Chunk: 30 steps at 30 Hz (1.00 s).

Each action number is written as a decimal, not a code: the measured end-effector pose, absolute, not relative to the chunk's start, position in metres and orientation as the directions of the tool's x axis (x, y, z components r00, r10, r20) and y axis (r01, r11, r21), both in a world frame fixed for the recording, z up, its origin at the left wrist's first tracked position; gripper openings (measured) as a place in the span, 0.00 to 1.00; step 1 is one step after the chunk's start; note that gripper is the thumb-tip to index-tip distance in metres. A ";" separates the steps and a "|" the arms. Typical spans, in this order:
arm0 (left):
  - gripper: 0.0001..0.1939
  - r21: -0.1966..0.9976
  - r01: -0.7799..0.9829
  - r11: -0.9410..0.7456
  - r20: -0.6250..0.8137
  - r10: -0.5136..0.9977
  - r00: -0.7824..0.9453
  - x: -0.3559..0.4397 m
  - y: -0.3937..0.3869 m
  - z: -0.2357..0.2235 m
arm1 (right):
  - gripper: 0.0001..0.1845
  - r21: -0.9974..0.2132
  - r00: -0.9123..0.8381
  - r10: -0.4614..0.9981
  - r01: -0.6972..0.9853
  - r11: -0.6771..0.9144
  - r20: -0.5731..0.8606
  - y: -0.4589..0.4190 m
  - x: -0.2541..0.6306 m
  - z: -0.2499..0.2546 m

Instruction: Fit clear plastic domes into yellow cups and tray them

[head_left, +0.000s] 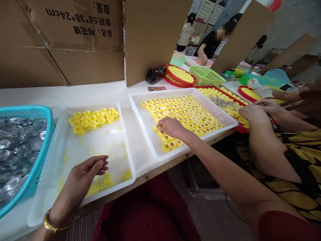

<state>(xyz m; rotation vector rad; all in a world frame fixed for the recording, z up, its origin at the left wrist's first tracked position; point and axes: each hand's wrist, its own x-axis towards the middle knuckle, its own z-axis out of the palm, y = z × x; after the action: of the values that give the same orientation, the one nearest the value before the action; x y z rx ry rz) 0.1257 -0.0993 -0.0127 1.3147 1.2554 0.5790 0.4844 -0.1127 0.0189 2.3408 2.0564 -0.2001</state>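
Note:
My left hand (86,175) hangs over the left white tray (125,134), its thumb resting against curled fingers and nothing visible in them. Small yellow cups (93,118) are bunched at that tray's far end, and yellow crumbs (104,182) lie along its near side. Over the second white tray (145,129), my right hand (173,128) is closed in a pinch at the left part of the rows; what its fingertips hold, if anything, is hidden. Rows of yellow cups with printed tops (188,110) fill much of this tray.
A blue basket (48,134) of clear plastic pieces stands at left. Cardboard boxes (92,67) line the back. Beyond the second tray are a phone-like item (156,88), red trays (179,83) and a green basket (207,77). A co-worker's hands (253,108) work close at right.

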 end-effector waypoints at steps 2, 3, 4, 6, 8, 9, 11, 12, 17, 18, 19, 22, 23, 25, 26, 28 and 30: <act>0.29 0.916 0.324 0.237 -0.339 0.889 0.307 0.126 -0.100 -0.013 | 0.06 -0.059 0.129 0.985 0.989 -0.136 -0.110 -0.109 0.480 0.014; 0.29 0.916 0.328 0.232 -0.337 0.889 0.311 0.125 -0.100 -0.013 | 0.06 -0.054 0.131 0.985 0.989 -0.137 -0.109 -0.107 0.478 0.012; 0.29 0.915 0.334 0.228 -0.336 0.888 0.314 0.125 -0.100 -0.014 | 0.06 -0.051 0.131 0.986 0.989 -0.137 -0.107 -0.104 0.477 0.010; 0.29 0.911 0.348 0.222 -0.339 0.884 0.322 0.124 -0.100 -0.015 | 0.07 -0.049 0.125 0.987 0.990 -0.131 -0.103 -0.098 0.476 0.007; 0.29 0.906 0.359 0.225 -0.348 0.878 0.328 0.123 -0.099 -0.016 | 0.07 -0.055 0.113 0.989 0.991 -0.118 -0.096 -0.092 0.477 0.004; 0.30 0.904 0.364 0.226 -0.352 0.876 0.331 0.124 -0.099 -0.016 | 0.08 -0.059 0.104 0.990 0.992 -0.109 -0.092 -0.089 0.478 0.003; 0.30 0.899 0.372 0.231 -0.362 0.870 0.336 0.125 -0.099 -0.015 | 0.09 -0.071 0.083 0.993 0.993 -0.089 -0.084 -0.084 0.478 -0.001; 0.30 0.897 0.375 0.232 -0.366 0.867 0.338 0.125 -0.099 -0.015 | 0.09 -0.077 0.074 0.994 0.994 -0.080 -0.082 -0.083 0.478 -0.003; 0.30 0.894 0.381 0.235 -0.374 0.861 0.345 0.125 -0.100 -0.013 | 0.09 -0.089 0.069 0.995 0.993 -0.076 -0.076 -0.086 0.479 0.006; 0.30 0.894 0.381 0.237 -0.375 0.861 0.343 0.125 -0.100 -0.013 | 0.08 -0.088 0.070 0.994 0.993 -0.077 -0.085 -0.090 0.480 0.010; 0.30 0.893 0.383 0.237 -0.376 0.861 0.343 0.125 -0.099 -0.013 | 0.07 -0.086 0.066 0.992 0.993 -0.075 -0.104 -0.096 0.481 0.014; 0.30 0.889 0.390 0.238 -0.381 0.857 0.346 0.127 -0.099 -0.013 | 0.05 -0.083 0.029 0.979 0.995 -0.047 -0.204 -0.114 0.483 0.023; 0.30 0.888 0.394 0.239 -0.384 0.855 0.347 0.127 -0.099 -0.012 | 0.04 -0.078 0.021 0.971 0.996 -0.041 -0.238 -0.119 0.483 0.024; 0.30 0.885 0.400 0.238 -0.388 0.852 0.352 0.128 -0.099 -0.012 | 0.02 -0.059 0.024 0.957 0.997 -0.043 -0.289 -0.128 0.482 0.023; 0.30 0.885 0.400 0.236 -0.387 0.852 0.353 0.128 -0.099 -0.012 | 0.01 -0.047 0.032 0.952 0.998 -0.049 -0.305 -0.131 0.481 0.022; 0.29 0.888 0.398 0.232 -0.381 0.855 0.352 0.128 -0.100 -0.011 | 0.02 -0.030 0.044 0.944 0.998 -0.057 -0.326 -0.134 0.479 0.021; 0.28 0.891 0.393 0.229 -0.374 0.860 0.346 0.129 -0.100 -0.011 | 0.04 -0.022 0.045 0.941 0.998 -0.056 -0.335 -0.135 0.477 0.023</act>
<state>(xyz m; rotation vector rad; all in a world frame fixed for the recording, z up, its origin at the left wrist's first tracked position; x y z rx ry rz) 0.1287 -0.1001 -0.0105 1.3742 1.2518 0.4772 0.4769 -0.1353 0.0229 2.1020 1.9954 -0.3855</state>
